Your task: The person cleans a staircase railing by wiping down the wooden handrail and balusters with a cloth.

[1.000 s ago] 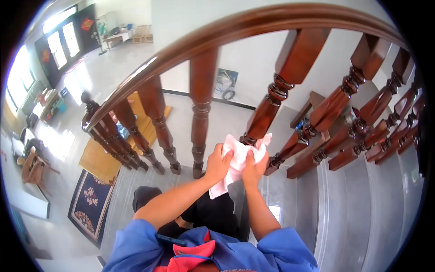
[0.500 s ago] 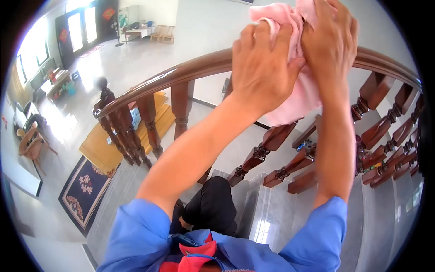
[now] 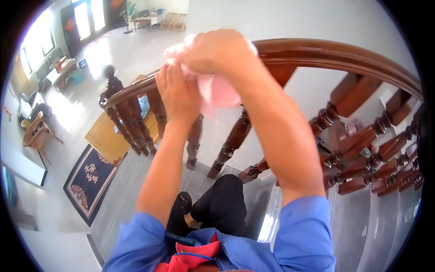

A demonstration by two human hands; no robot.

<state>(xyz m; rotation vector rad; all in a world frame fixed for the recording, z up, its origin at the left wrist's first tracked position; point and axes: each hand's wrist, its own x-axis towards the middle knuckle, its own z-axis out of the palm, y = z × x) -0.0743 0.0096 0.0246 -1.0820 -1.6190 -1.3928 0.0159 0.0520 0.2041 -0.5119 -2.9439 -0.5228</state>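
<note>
A pink cloth point(image 3: 219, 92) lies over the dark brown wooden handrail point(image 3: 326, 51), and part of it hangs down on my side. My right hand point(image 3: 219, 49) is closed over the cloth on top of the rail, its fingertips hidden from me. Just left of it and lower, my left hand point(image 3: 180, 93) wraps round the rail and the cloth's left part, fingers together. Both hands are close together and slightly blurred. Turned wooden balusters point(image 3: 231, 140) stand below the rail.
Grey stone steps point(image 3: 349, 226) lie under me and to the right. At the left the rail ends at a newel post point(image 3: 110, 81). Beyond are a yellow wooden platform point(image 3: 106, 136), a dark patterned rug point(image 3: 93, 181) and a wicker chair point(image 3: 38, 136).
Both hands and the pink cloth have moved left along the handrail, towards its lower end. My right arm now reaches across to the left. The view has shifted a little.
</note>
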